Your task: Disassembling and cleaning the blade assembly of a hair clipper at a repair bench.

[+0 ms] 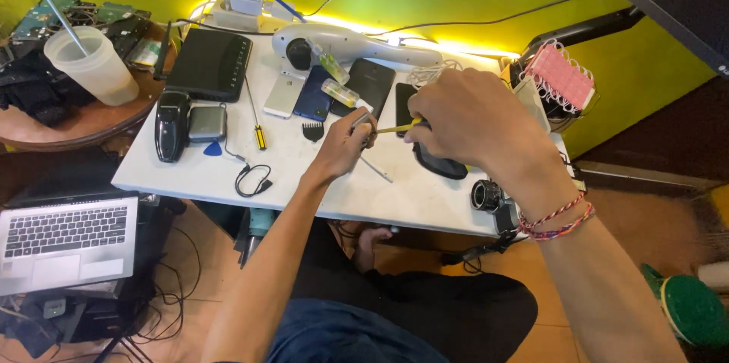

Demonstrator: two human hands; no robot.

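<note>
The screwdriver (pixel 395 129), a thin yellow-handled one, is lying across the middle of the counter (pixel 319 181), pinched by both hands. The right hand (pixel 463 116) is clenching its handle from 3 o'clock; the left hand (pixel 345 143) is grasping a small metal part (pixel 363 121) at the tip. It is looking light, stiff and slim, likely slippery, so holding it at the thicker handle is suiting best. A black phone (pixel 370 83) is lying at 12 o'clock.

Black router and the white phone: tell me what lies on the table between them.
In the head view, a yellow-handled screwdriver lies on the white table between the black router and the white phone, tip pointing away from the person.
</note>
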